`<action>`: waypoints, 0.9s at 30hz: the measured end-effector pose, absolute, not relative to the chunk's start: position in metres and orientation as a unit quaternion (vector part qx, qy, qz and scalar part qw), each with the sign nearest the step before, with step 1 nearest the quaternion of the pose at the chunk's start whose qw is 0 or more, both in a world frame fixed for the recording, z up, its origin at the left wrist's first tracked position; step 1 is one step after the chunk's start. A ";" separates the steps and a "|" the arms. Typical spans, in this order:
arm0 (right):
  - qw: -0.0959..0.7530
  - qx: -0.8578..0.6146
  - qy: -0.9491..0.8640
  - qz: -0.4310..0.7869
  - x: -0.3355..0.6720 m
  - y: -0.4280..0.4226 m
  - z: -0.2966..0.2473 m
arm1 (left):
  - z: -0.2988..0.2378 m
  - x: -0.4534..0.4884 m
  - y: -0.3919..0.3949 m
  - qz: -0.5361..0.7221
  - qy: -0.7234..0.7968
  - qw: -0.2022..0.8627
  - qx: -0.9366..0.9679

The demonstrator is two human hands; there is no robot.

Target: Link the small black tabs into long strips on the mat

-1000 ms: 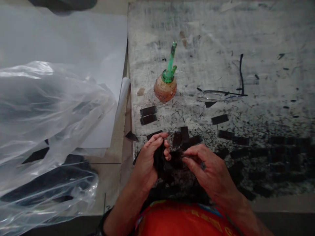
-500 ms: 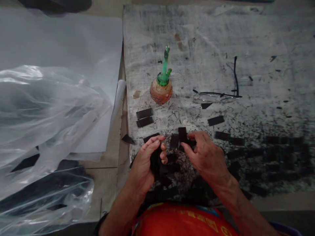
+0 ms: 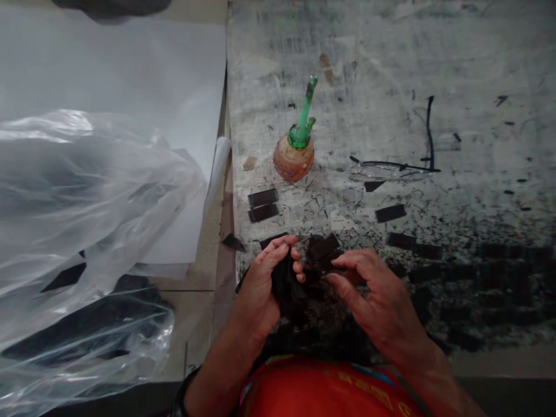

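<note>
My left hand (image 3: 264, 284) is closed, its thumb and fingertips pinched around soft black material (image 3: 284, 284) that hangs below the palm. What kind of material it is cannot be made out. To the right, my right hand (image 3: 373, 289) has its thumb and forefinger apart, with nothing visible between them. Its fingertips are close to a small black rectangular piece (image 3: 324, 247), which lies over other dark pieces. Two similar black pieces (image 3: 263, 205) lie one beside the other, farther up and left. More rectangles lie to the right, such as a lone black piece (image 3: 390, 213).
A round bottle with a green spout (image 3: 294, 156) stands beyond my hands. Eyeglasses (image 3: 393, 168) rest on the stained table (image 3: 382, 75), among scattered black scraps. Crumpled clear plastic (image 3: 99, 174) and a white sheet (image 3: 130, 63) cover the left side.
My right hand has let go of the black piece and drawn slightly down, its fingers now apart. That piece now lies tilted on others. The whole view has shifted a little.
</note>
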State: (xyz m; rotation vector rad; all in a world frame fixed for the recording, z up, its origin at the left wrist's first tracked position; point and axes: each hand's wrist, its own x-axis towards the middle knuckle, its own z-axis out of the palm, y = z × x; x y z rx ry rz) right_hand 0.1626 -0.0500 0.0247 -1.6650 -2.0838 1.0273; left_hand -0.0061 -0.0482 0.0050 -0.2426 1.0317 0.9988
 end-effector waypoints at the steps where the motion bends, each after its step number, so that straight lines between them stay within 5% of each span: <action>1: 0.139 -0.591 -0.721 0.334 0.165 -0.050 0.021 | 0.005 -0.007 -0.049 0.457 0.470 0.747 -0.111; 15: -0.009 -0.621 -0.761 0.188 0.165 -0.042 0.007 | 0.003 -0.008 -0.051 0.454 0.474 0.748 -0.096; 23: 0.101 -0.654 -0.686 0.303 0.182 -0.029 0.008 | 0.002 -0.010 -0.051 0.458 0.464 0.751 -0.099; 27: 0.083 -0.712 -0.645 0.264 0.190 -0.021 0.011 | 0.003 -0.010 -0.052 0.461 0.461 0.751 -0.101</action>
